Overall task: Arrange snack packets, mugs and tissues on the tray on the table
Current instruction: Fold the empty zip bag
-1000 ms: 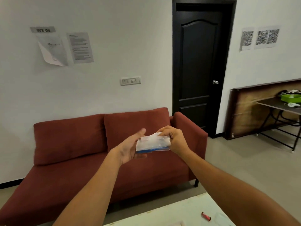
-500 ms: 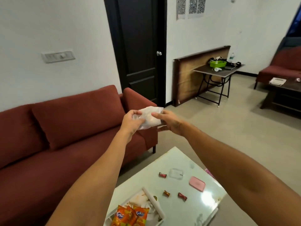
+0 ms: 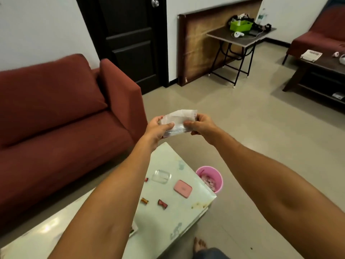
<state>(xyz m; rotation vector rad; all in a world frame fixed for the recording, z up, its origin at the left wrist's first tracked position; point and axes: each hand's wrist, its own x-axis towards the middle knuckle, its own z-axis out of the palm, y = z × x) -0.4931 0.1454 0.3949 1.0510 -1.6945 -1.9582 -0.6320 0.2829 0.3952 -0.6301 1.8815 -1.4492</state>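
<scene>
Both hands hold a white tissue packet [image 3: 178, 121] in clear plastic out in front of me, above the far corner of the pale table [image 3: 188, 206]. My left hand [image 3: 158, 128] grips its left end, thumb on top. My right hand [image 3: 200, 124] pinches the right end. White tissue sticks up from the packet's top. My left forearm hides most of the tray; only a white corner [image 3: 134, 229] shows beside the arm. No mugs or snack packets are visible.
Small wrapped candies [image 3: 162, 203], a clear lid [image 3: 161, 176] and a pink case [image 3: 183, 188] lie on the table. A pink bin [image 3: 210, 178] stands by its right corner. A red sofa [image 3: 61, 116] is at left, a dark low table [image 3: 321, 71] far right.
My view has tilted down and right, bringing the table, pink bin and floor into sight. The hands have regripped the packet, each holding one end with thumbs on top.
</scene>
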